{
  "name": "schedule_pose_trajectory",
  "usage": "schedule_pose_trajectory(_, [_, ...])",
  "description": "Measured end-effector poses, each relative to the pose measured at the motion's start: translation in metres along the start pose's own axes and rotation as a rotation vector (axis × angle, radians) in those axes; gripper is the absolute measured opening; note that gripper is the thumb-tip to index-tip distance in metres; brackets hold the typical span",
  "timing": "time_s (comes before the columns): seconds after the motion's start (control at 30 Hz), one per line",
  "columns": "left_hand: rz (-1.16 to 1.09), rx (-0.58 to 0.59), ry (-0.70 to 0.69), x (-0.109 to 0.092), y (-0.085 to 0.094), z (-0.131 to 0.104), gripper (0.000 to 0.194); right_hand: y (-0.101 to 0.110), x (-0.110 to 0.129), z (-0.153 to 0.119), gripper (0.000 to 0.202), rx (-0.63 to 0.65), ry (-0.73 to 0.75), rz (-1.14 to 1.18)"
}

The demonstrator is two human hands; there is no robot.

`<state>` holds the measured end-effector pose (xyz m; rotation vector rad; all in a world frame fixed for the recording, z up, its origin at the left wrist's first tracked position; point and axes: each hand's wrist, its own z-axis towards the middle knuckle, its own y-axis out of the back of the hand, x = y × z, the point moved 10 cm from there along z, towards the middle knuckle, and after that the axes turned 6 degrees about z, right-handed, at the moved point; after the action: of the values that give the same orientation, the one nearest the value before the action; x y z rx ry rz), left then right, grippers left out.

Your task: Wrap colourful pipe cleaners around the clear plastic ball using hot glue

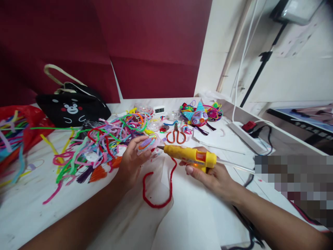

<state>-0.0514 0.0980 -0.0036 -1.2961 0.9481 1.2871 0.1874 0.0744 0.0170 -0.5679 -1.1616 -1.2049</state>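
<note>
My left hand [135, 156] is closed around a small clear plastic piece with pipe cleaners in purple, orange and pink [146, 144] on it. In my right hand [210, 177] is a yellow hot glue gun [191, 155], its fingers wrapped round the handle. The nozzle points left, close beside the piece; whether it touches cannot be made out. A clear glue stick [234, 164] sticks out of the gun's back end. From near the piece a red pipe cleaner [158, 207] hangs down in a U shape over the white table.
Left is a heap of coloured pipe cleaners [104, 146]. Orange-handled scissors [176, 137] lie beyond the nozzle. Finished colourful pipe-cleaner figures [197, 116] stand at the back. A black bag [73, 107] is back left. A power strip [251, 139] and cables lie right.
</note>
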Motion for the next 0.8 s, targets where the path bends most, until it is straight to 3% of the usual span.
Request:
schedule_pose_trajectory(0.5, [0.006, 0.021, -0.004, -0.0017, -0.0025, -0.0027, 0.073, -0.0005, 0.0103, -0.0016, 0.017, -0.006, 0.071, -0.077])
schedule_pose_trajectory(0.8, [0.010, 0.002, -0.029, 0.0000, 0.0008, -0.0012, 0.070, -0.0033, 0.0090, -0.0040, 0.024, 0.031, 0.100, -0.155])
